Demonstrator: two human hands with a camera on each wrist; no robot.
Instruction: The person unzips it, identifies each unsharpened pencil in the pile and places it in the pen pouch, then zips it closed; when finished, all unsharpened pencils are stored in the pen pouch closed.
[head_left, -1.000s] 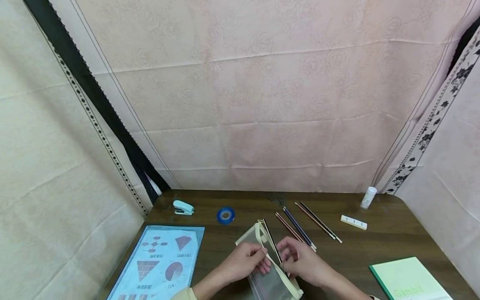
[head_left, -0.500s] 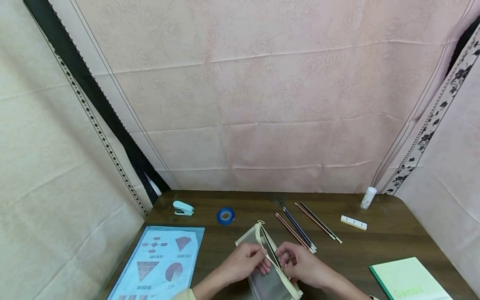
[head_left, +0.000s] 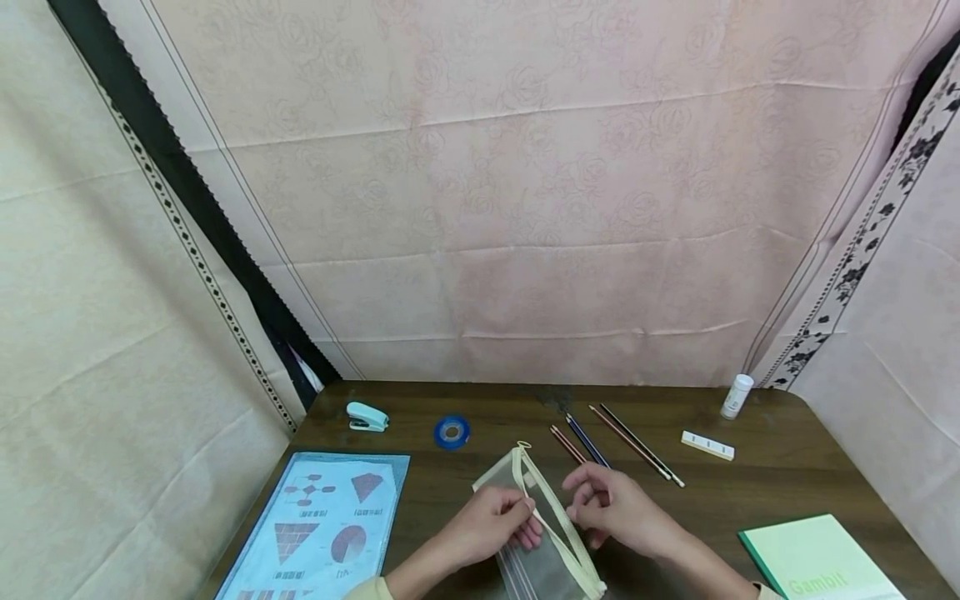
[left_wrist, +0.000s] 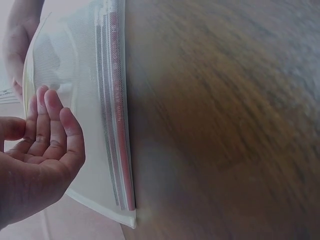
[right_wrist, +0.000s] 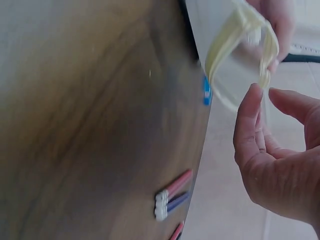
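Observation:
My left hand (head_left: 497,523) pinches the zipped edge of a mesh pencil case (head_left: 542,567) with pale yellow trim, which stands tilted with its mouth open. Through the mesh in the left wrist view, several pencils (left_wrist: 119,100) lie along the bottom, one of them red. Beside the mouth, my right hand (head_left: 626,512) hovers with bent fingers, thumb and forefinger slightly apart and nothing between them. Behind it on the table lie red pencils (head_left: 567,444) and a blue pencil (head_left: 587,439), their near ends hidden by the hand in the head view.
Two more pencils (head_left: 637,443) lie further right, near a white block (head_left: 708,445) and a white capped bottle (head_left: 737,396). A green notebook (head_left: 821,554) sits front right. Blue tape (head_left: 452,432), a mint stapler (head_left: 367,416) and a blue folder with printed charts (head_left: 322,508) are left.
The dark pencil in my right hand has slid down into the pencil case and been let go. My right hand has drawn back up and right; the left stays put.

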